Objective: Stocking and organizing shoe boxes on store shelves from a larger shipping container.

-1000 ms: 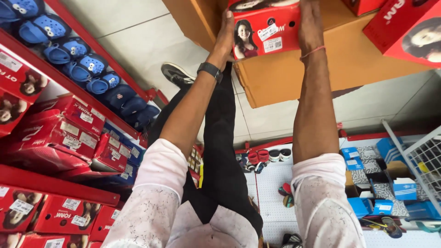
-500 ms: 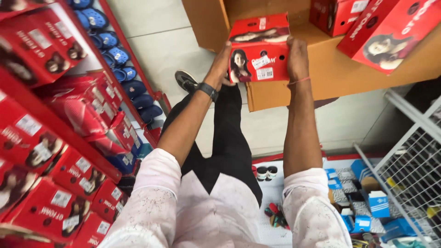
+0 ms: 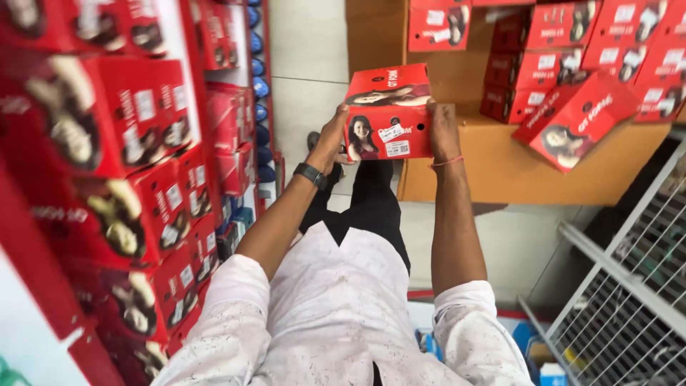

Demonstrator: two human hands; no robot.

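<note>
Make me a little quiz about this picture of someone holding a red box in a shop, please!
1. True or false: only one hand holds the red box.
2. Which wrist wears the dark watch? A) left B) right C) neither
3. Fill in: the big carton with more red boxes in it is made of brown ______.

Key
1. False: the left hand grips one side and the right hand the other.
2. A. The right wrist has only a thin red band.
3. Cardboard.
</note>
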